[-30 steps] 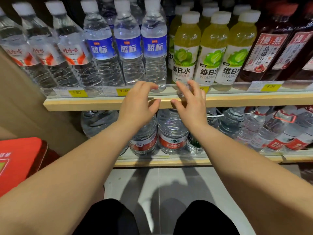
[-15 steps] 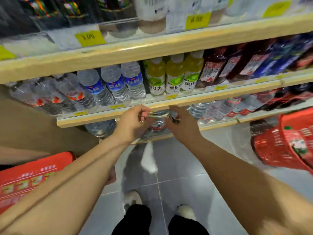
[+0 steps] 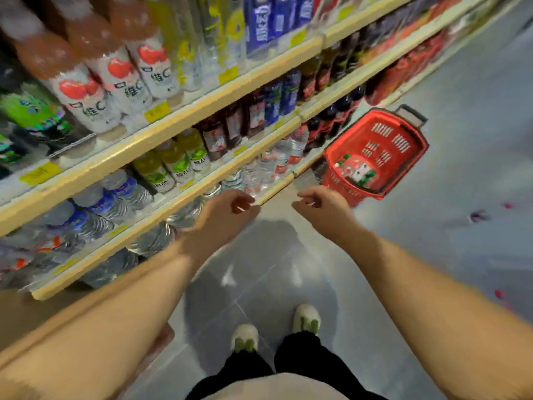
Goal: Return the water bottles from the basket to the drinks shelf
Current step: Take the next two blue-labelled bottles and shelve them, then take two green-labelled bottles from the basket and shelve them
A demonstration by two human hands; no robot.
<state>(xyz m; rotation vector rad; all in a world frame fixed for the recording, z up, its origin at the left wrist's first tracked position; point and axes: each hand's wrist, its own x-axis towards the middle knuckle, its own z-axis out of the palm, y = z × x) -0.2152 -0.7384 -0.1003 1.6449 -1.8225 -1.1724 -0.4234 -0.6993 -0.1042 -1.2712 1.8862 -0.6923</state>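
Grip empty, fingers loosely curled: left hand (image 3: 227, 212), right hand (image 3: 323, 206); one red basket (image 3: 403, 160) on floor (image 3: 461, 255).

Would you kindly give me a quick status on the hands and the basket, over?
Left hand and right hand empty, by the bottom shelf. Red basket on floor, right side, bottles inside. Nothing seen between.

- Trousers (image 3: 305, 359): black, plain, both legs showing; detail blurred.
- Left shoe (image 3: 244, 337), right shoe (image 3: 306, 318): white with green patches on top, just past the trouser hems.
- Top (image 3: 274, 388): pale beige plain fabric, overlapping the trousers' waist.
- Left forearm (image 3: 115, 307), right forearm (image 3: 427, 287): bare along all that shows, flanking the trousers.
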